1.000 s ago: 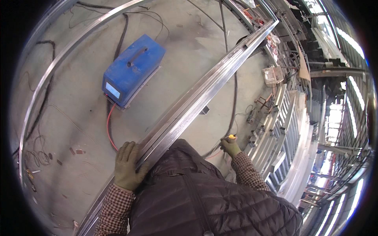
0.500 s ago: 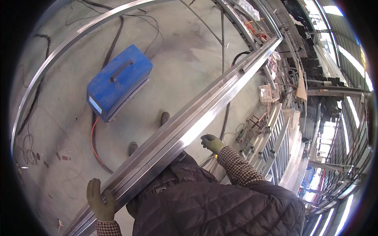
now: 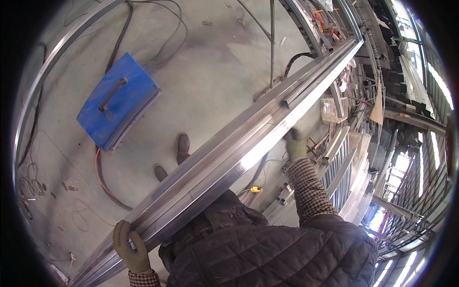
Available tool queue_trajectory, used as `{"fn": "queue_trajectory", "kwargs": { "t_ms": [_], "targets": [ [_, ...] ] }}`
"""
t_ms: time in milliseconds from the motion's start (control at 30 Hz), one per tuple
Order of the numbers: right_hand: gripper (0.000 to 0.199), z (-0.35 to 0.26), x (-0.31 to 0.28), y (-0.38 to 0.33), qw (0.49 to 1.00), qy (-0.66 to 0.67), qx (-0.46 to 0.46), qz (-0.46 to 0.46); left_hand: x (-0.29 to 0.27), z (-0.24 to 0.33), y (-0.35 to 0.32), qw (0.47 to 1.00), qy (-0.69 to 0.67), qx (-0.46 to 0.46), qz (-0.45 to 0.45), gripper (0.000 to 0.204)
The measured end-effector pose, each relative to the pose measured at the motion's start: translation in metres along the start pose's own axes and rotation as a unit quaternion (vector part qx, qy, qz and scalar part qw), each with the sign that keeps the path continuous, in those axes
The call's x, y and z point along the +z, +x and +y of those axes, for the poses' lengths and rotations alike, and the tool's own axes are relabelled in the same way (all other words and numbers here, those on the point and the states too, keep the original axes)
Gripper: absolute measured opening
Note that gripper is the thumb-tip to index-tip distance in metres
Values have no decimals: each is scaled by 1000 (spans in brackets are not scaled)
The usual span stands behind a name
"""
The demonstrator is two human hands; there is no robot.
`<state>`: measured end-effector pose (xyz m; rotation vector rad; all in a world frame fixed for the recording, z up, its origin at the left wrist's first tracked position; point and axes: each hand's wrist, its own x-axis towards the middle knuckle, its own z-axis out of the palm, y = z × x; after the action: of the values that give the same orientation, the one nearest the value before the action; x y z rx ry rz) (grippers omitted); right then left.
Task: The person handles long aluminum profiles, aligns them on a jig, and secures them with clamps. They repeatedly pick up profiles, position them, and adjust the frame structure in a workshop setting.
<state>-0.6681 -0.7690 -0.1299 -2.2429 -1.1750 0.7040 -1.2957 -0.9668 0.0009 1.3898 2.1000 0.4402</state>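
A long, shiny metal beam (image 3: pixel 224 160) with a stepped, channelled profile runs diagonally across my front, from lower left to upper right. Close to its lower-left end, my left hand (image 3: pixel 131 248), in an olive work glove, curls its fingers around the beam's side. A small pale patch shows between thumb and fingers, too small to name. My right hand (image 3: pixel 296 144), gloved alike, is at the near edge of the beam further along. Motion smears its fingers, so their state is hidden. Within the channel lies a narrower metal strip (image 3: pixel 306 87) toward the far end.
A blue metal box (image 3: pixel 117 103) with a black handle stands on the floor beyond the beam, a red-orange cable (image 3: pixel 99 174) trailing from it. A curved-looking metal rail (image 3: pixel 40 79) borders the left. At right are a plastic crate (image 3: pixel 331 110), stacked metal profiles (image 3: pixel 351 160) and a yellow-ended item (image 3: pixel 256 189).
My right hand has moved up and right to the beam's near edge. My left hand's fingers have curled more. The view has shifted, with the blue box now further left.
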Motion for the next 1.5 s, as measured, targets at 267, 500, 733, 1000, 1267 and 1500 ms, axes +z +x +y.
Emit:
{"fn": "queue_trajectory", "kwargs": {
  "t_ms": [267, 500, 733, 1000, 1267, 1500],
  "targets": [
    [26, -113, -66, 87, 974, 79, -158, 140, 19, 19, 4, 999, 25, -2, 19, 29],
    [31, -105, -49, 97, 972, 102, -179, 117, 26, 2, -4, 997, 57, 21, 55, 28],
    [41, -107, -31, 69, 974, 111, -140, 140, 24, 11, 10, 988, 27, 123, 94, 33],
    [54, 6, 45, -124, 999, 2, 13, -47, 19, 1, 4, 988, -40, 107, 102, 37],
    [58, 146, 19, -273, 936, 86, 313, -136, 67, 18, -2, 933, -351, 77, -2, 36],
    [61, 171, -48, -231, 944, 89, 289, -135, 132, 110, -14, 924, -117, 353, -93, 29]
  ]
}}
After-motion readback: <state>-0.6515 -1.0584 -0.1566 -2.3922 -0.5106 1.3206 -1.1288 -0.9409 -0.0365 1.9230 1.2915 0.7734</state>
